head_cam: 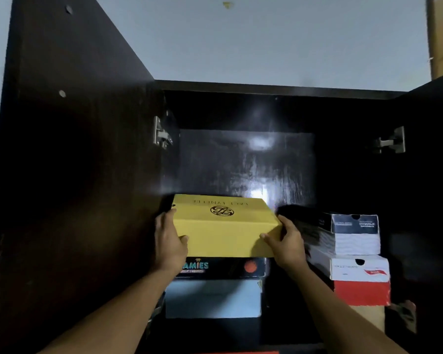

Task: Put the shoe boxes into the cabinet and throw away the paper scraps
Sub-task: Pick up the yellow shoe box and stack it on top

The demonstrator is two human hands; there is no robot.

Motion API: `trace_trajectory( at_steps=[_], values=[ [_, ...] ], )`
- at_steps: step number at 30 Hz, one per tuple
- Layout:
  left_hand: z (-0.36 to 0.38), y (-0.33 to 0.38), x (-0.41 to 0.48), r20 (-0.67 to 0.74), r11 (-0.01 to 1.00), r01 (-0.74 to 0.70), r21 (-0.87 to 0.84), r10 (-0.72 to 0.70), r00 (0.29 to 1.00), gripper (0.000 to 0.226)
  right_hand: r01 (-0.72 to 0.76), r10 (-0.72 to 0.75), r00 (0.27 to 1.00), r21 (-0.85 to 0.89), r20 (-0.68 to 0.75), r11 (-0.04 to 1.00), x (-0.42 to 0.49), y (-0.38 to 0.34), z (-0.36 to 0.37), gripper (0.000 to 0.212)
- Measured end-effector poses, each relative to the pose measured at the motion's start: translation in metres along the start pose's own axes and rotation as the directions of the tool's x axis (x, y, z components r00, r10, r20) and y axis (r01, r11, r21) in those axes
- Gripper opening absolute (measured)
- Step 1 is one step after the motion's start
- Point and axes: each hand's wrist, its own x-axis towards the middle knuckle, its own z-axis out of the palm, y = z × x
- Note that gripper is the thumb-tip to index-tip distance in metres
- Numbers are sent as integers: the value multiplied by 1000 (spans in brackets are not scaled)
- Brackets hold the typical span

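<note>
As both hands grip it, yellow box point(225, 226) tops the stack.

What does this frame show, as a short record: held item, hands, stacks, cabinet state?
held item: yellow cardboard shoe box, lid up, dark logo on top
hands: left hand and right hand grip its two sides
below it: black shoe box with teal lettering, then pale blue shoe box
contact: cannot tell if the yellow box is fully set down
right stack: navy-and-white shoe box over white-and-red shoe box
cabinet: dark wooden cabinet, doors open
</note>
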Motion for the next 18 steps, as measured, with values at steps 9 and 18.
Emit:
trace_trajectory(
  at_steps=[9,18],
  values=[
    [51,-30,-2,112,920,-155,359,122,986,69,116,-113,993,-166,30,979,19,28,37,70],
    [78,-47,12,351,920,-112,375,-29,936,77,147,-65,967,-334,247,931,49,56,51,78]
  ],
)
